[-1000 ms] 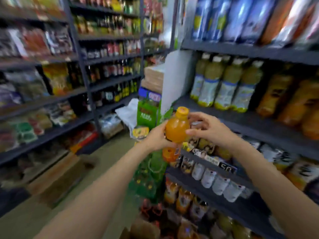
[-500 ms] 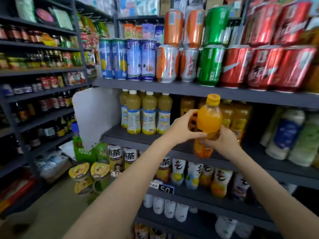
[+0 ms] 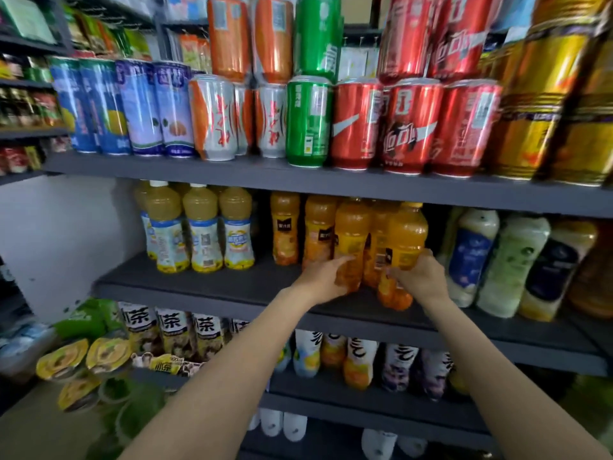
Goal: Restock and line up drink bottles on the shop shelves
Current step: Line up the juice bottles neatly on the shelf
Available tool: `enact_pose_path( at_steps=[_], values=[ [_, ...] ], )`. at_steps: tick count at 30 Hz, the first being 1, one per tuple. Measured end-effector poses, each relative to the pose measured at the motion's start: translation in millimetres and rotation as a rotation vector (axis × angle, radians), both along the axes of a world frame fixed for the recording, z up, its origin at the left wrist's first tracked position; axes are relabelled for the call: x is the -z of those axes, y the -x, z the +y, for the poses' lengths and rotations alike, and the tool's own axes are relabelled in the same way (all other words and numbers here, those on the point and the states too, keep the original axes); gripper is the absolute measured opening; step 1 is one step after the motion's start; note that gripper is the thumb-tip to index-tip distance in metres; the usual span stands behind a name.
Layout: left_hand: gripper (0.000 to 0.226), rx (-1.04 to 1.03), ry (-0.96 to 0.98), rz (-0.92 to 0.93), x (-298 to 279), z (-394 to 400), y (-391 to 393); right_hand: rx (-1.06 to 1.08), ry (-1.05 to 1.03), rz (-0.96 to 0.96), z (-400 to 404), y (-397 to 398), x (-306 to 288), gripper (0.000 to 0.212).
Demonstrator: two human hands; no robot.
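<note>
Our left hand (image 3: pixel 326 277) and right hand (image 3: pixel 419 280) each grip an orange bottle (image 3: pixel 403 247) on the shelf (image 3: pixel 199 287); a careless shove could topple neighbours.

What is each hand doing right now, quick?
Left hand: grips an orange plastic juice bottle on the dark shelf.
Right hand: grips the neighbouring orange juice bottle with the yellow cap.

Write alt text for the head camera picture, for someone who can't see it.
Two bare hands set orange juice bottles on a dark shop shelf: the left hand holds one bottle, the right hand another. Pale yellow drink bottles stand to the left, and soda cans fill the shelf above.
</note>
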State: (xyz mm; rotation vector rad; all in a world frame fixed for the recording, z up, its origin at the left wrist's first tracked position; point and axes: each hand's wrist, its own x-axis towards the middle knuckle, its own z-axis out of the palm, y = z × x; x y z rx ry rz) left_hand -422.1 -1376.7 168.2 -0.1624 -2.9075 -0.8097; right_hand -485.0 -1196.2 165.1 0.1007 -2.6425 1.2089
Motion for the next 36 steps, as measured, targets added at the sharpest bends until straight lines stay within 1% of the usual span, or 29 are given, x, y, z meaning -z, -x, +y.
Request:
enact_pose_path(
  at_steps=[3, 7, 9, 11, 12, 14, 17, 21, 24, 26, 28, 30, 32, 34, 36],
  values=[
    [0.063, 0.01, 0.066, 0.018, 9, 4, 4, 0.072, 0.015, 0.026, -3, 8, 3, 0.059],
    [0.063, 0.0, 0.025, 0.06, 24, 3, 7, 0.155, 0.041, 0.035, -5, 9, 6, 0.056],
    [0.062, 0.003, 0.001, 0.094, 29, -2, 4, 0.213, 0.081, 0.164, -9, -6, 10, 0.057],
    [0.057, -0.016, -0.039, 0.191, 30, -10, -2, 0.223, 0.143, 0.411, -20, -27, 16, 0.048],
    [0.053, -0.043, -0.06, 0.259, 30, -15, -6, 0.186, 0.153, 0.513, -29, -36, 18, 0.044],
    [0.047, -0.127, -0.083, 0.372, 28, -29, -14, 0.066, 0.118, 0.601, -50, -46, 17, 0.042],
    [0.042, -0.25, -0.093, 0.459, 26, -62, -27, -0.099, 0.098, 0.555, -91, -54, 8, 0.042],
    [0.039, -0.403, -0.109, 0.476, 21, -126, -55, -0.238, 0.049, 0.494, -155, -59, 8, 0.043],
    [0.037, -0.526, -0.154, 0.504, 20, -179, -75, -0.328, 0.017, 0.332, -205, -61, 17, 0.05],
    [0.036, -0.618, -0.199, 0.504, 19, -214, -85, -0.374, 0.043, 0.209, -237, -59, 20, 0.059],
    [0.038, -0.674, -0.246, 0.477, 17, -243, -89, -0.364, 0.089, 0.073, -264, -53, 19, 0.069],
    [0.04, -0.689, -0.284, 0.451, 15, -266, -88, -0.296, 0.136, 0.006, -285, -42, 20, 0.074],
    [0.042, -0.676, -0.326, 0.441, 14, -280, -84, -0.239, 0.158, -0.036, -300, -32, 20, 0.074],
    [0.046, -0.65, -0.389, 0.442, 15, -290, -75, -0.203, 0.169, -0.071, -312, -24, 22, 0.065],
    [0.05, -0.613, -0.444, 0.436, 16, -297, -61, -0.158, 0.162, -0.064, -320, -19, 26, 0.05]
  ],
)
